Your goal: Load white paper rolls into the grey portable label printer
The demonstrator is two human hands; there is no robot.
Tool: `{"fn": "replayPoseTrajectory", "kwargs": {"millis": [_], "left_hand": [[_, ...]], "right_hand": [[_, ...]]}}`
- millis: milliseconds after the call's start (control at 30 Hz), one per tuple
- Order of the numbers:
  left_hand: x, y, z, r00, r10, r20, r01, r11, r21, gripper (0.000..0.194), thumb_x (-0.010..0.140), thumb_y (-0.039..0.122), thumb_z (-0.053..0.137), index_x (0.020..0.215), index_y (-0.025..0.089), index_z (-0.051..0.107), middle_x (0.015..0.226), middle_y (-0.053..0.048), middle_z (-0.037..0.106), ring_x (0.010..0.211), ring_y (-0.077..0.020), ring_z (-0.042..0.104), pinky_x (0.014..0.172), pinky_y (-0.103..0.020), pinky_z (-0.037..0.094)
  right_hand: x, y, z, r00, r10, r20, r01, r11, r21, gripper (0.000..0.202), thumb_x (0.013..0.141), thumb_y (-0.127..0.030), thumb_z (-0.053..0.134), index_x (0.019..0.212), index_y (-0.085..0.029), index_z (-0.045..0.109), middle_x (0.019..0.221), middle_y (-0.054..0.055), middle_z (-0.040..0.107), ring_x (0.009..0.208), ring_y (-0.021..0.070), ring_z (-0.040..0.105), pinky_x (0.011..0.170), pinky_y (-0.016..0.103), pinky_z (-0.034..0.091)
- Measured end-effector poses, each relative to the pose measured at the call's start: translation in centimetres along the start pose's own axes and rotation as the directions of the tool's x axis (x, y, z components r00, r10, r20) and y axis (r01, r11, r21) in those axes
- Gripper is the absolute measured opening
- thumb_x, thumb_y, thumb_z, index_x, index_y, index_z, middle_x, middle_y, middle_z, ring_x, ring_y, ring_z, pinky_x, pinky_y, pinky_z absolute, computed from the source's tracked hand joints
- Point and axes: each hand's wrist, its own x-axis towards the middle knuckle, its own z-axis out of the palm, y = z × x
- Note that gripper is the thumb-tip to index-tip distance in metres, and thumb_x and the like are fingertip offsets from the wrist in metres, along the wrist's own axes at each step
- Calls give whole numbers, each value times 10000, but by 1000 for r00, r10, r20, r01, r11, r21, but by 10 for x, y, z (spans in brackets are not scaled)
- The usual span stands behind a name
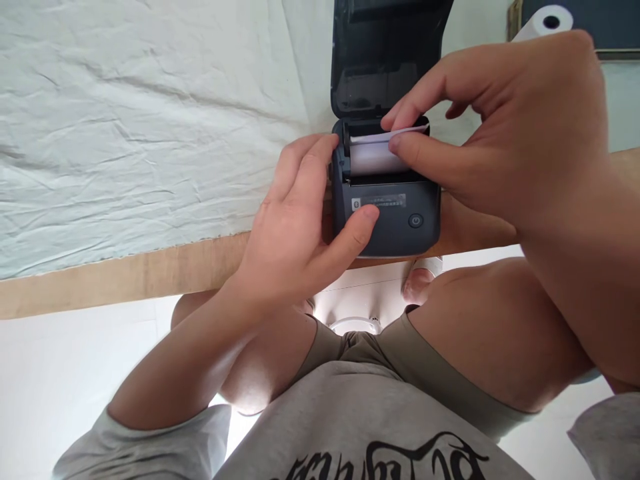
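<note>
A small dark label printer (pixel 385 230) sits at the table's front edge with its lid (pixel 383 60) raised. Inside its bay lies a white paper roll (pixel 373 159). My right hand (pixel 505 127) pinches the loose end of the paper between thumb and fingers, just above the roll. Resting against the printer's left side is my left hand (pixel 300 213), its fingers along the casing and its thumb over the front top near a label strip. A round power button (pixel 415 221) shows at the printer's front right.
A pale, wrinkled cloth (pixel 150 133) covers the table, leaving a wooden edge (pixel 125 280) bare in front. Another white paper roll (pixel 550 21) stands at the top right, beside a dark flat object (pixel 600 27). My legs are below the edge.
</note>
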Motion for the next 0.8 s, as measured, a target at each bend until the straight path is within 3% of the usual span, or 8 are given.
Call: {"fn": "replayPoseTrajectory", "kwargs": {"millis": [200,367,533,600,667,733,800], "left_hand": [[2,-1,-5,999,-34,7,34,998,-47,628,1123,753,489,1596,340,500,1655,-117,579,1565,-365,585,1309,-570,541],[2,0,-5,999,-51,17,52,994,-94,573,1140,723,480,1582,358,493,1648,-112,603,1545,-364,625,1287,-593,566],[0,1,-3,994,-101,36,104,988,-112,539,1142,629,541,1594,343,473,1631,-143,631,1539,-382,635,1261,-633,579],[-1,2,-2,991,-122,46,126,987,-104,518,1136,565,583,1591,345,470,1626,-140,640,1538,-380,635,1253,-636,585],[-1,2,-1,991,-123,44,127,987,-101,521,1124,508,608,1594,343,455,1636,-138,635,1543,-375,632,1248,-633,590],[-2,0,0,994,-105,34,108,989,-98,558,1106,497,641,1600,344,434,1655,-133,617,1541,-366,635,1232,-611,607],[-3,-2,0,996,-91,20,93,992,-89,625,1087,530,681,1621,349,411,1678,-133,593,1540,-363,639,1218,-585,622]], "right_hand": [[-5,0,-14,976,-205,75,205,979,17,80,954,-258,661,917,-254,731,1071,-91,765,1071,73,709,950,295,571],[-5,7,-14,907,-354,228,321,932,171,117,928,-240,649,947,-274,759,1172,-58,741,855,19,632,765,200,574],[-4,6,-16,884,-359,300,305,929,212,212,956,-301,587,951,-259,795,1226,-33,734,823,17,589,815,206,592],[-6,4,-15,913,-345,217,308,933,186,261,1002,-363,580,903,-252,795,1200,-34,733,905,32,631,883,226,605],[-9,2,-12,961,-275,38,272,959,76,302,1032,-405,568,918,-249,801,1130,-24,726,1044,77,672,998,272,604],[-11,0,-8,976,-146,-164,144,989,-21,302,1029,-372,552,1109,-274,826,1192,-29,731,1199,127,675,1098,309,574],[-12,0,-4,967,-26,-252,24,1000,-11,442,978,-348,577,1378,-329,766,1410,-57,687,1352,152,640,1141,295,534]]}}
